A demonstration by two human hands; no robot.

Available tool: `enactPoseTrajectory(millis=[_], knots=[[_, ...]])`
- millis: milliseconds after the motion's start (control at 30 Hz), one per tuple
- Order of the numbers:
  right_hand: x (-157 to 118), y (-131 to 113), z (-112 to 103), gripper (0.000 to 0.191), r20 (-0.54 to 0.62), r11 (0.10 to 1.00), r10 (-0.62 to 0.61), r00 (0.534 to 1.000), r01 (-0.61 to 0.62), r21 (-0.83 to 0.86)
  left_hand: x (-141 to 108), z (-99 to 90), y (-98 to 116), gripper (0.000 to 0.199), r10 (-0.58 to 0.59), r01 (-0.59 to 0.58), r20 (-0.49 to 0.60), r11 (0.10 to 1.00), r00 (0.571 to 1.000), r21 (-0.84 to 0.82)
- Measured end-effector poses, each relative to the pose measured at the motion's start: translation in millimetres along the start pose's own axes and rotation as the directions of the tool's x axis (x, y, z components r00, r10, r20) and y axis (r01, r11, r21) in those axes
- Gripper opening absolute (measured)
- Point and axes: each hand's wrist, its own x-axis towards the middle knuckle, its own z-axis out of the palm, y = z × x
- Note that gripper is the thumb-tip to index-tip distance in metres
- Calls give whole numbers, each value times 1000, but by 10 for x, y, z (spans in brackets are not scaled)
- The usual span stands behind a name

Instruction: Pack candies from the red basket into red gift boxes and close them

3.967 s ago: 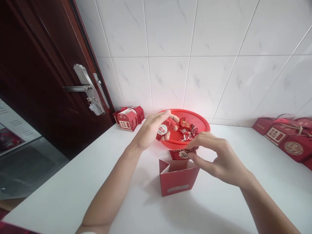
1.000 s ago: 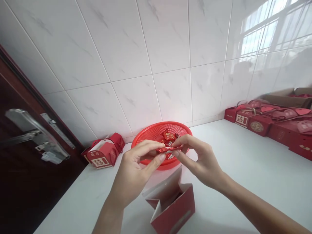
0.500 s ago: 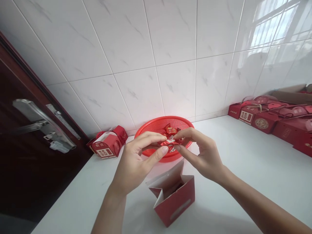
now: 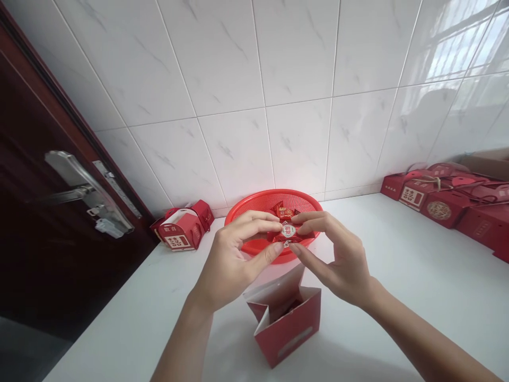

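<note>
Left hand (image 4: 233, 260) and right hand (image 4: 344, 257): thumbs and fingers pinched on opposite ends of one red-wrapped candy (image 4: 288, 229), round white label showing. Red mesh plastic basket (image 4: 251, 205) with more wrapped candies (image 4: 284, 212) behind the grip; open-topped red paper gift box (image 4: 292, 330) below it, nearer the wearer.

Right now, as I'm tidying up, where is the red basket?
In the head view, the red basket sits just below centre, beyond the open box, before the tiled wall.
</note>
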Motion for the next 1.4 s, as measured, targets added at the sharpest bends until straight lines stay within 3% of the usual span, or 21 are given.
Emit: enactPoseTrajectory(millis=[233, 600, 833, 1400], knots=[[-15, 35, -43, 15, 23, 999, -25, 999, 26, -41, -7, 9, 14, 10, -24, 24, 9, 1000, 1000, 15], [-14, 90, -88, 27, 109, 991, -41, 993, 55, -123, 5, 2, 5, 11, -104, 98, -48, 989, 993, -107], [-17, 105, -95, 27, 96, 981, -87, 992, 102, -165, -1, 2, 11, 11, -146, 140, -21, 975, 989, -172], [1, 98, -117, 19, 72, 980, -79, 994, 90, -177, 4, 22, 19, 20, -62, 62, 7, 992, 998, -109]])
